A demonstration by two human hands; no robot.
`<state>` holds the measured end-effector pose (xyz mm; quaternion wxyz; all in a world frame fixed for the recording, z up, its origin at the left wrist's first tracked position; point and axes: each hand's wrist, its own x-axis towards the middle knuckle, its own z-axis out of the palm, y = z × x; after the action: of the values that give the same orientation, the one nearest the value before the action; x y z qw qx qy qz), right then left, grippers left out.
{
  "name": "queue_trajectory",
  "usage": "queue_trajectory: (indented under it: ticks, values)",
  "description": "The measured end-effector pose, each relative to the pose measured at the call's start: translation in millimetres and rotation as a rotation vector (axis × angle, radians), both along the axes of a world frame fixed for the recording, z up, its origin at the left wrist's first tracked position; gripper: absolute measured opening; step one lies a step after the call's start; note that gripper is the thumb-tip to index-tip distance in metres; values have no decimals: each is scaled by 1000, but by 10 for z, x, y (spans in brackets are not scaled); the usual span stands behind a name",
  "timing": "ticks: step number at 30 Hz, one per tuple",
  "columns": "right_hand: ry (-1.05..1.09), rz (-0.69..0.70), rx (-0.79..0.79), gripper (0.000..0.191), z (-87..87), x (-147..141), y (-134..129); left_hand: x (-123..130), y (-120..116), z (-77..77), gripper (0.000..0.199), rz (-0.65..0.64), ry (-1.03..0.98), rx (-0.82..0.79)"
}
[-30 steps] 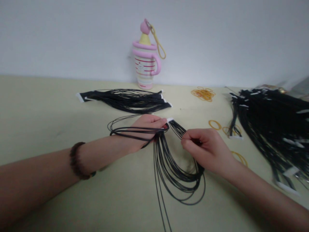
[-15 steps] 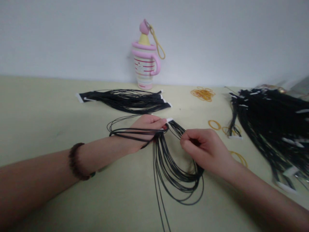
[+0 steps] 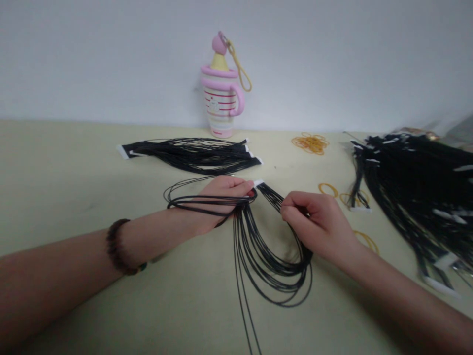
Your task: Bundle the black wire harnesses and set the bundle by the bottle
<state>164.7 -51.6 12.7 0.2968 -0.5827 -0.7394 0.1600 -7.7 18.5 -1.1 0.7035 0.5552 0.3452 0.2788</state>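
Left hand (image 3: 225, 196) closed on the thin black cable bundle (image 3: 258, 256), loops across its back; right hand (image 3: 318, 227) pinches strands running up-left toward the white end tab (image 3: 258, 183), nearer the left hand.

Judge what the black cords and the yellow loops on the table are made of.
The black cords look like thin plastic-sheathed wire: smooth, faintly glossy, bending in soft loops. The yellow loops look like matte rubber bands, thin and limp, though the exact rubber can't be told.
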Motion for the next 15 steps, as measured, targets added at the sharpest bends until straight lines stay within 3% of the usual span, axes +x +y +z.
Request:
queue_trajectory:
  ticks: [8, 15]
  values:
    - [3, -82, 87, 23, 3, 7, 9, -12, 30, -38, 24, -22, -22, -29]
    - [-127, 54, 264, 19, -75, -19, -45, -33, 47, -88, 24, -47, 8, 64]
